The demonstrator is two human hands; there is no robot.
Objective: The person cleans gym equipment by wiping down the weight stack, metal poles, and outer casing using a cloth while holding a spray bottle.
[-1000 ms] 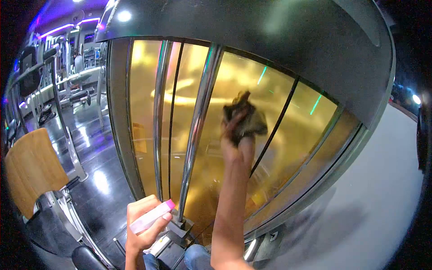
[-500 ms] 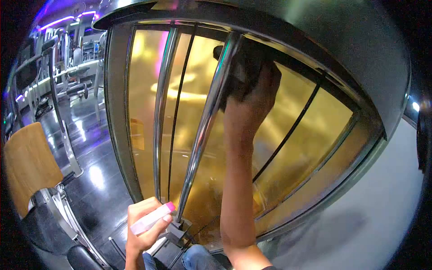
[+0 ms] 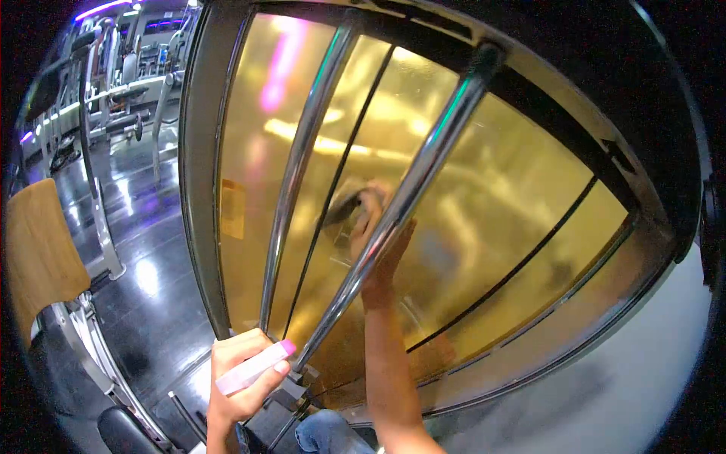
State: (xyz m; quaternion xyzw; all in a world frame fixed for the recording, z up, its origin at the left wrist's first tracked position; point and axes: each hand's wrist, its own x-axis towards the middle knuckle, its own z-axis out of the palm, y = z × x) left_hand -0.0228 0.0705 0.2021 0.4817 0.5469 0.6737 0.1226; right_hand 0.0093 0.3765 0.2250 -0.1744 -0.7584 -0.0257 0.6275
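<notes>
You are in a gym. To your left, metal-framed exercise machines (image 3: pixel 106 98) stand in rows on a dark, glossy floor (image 3: pixel 144 280) that reflects the lights. Nearest you is a seat or pad (image 3: pixel 45 250) with a tan surface on a metal frame. Purple strip lighting (image 3: pixel 102 9) runs high at the upper left. Before you, chrome rods (image 3: pixel 401 197) cross a gold-toned reflective panel (image 3: pixel 491 227).

A white, pink-topped container (image 3: pixel 248 372) slanted near the lower end of the right chrome bar (image 3: pixel 412 185); a blurred, dark cloth (image 3: pixel 342 211) was left of it
</notes>
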